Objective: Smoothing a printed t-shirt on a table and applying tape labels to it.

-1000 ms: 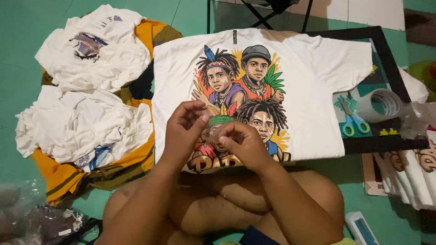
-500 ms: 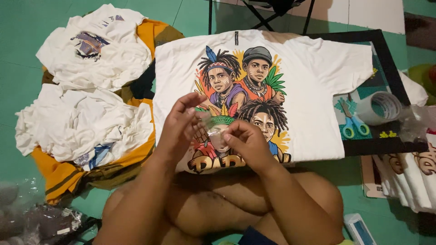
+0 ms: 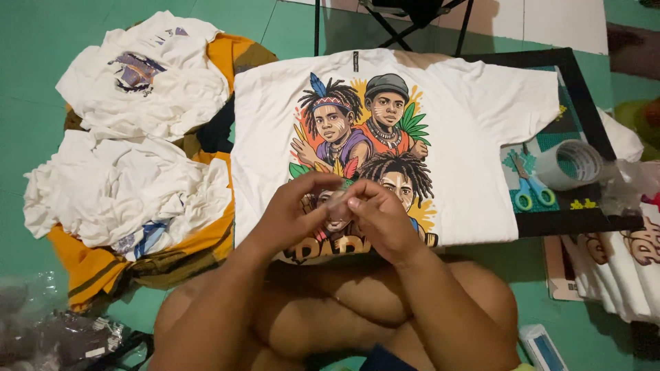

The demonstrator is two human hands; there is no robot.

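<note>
Both hands pinching one little clear strip over the printed tee

My left hand (image 3: 292, 213) and right hand (image 3: 381, 220) grip a small see-through strip (image 3: 342, 200) between fingertips, right above the one flat white shirt (image 3: 474, 137). Two crumpled white shirt piles (image 3: 130, 137) on my left, one tape roll (image 3: 567, 165) and one pair of green scissors (image 3: 533, 192) on my right.

View: one head camera, worn by the seated person.
Facing: steeply down over the knees at the floor (image 3: 289, 27).
Nearness: close; hands (image 3: 344, 216) fill the lower middle.
</note>
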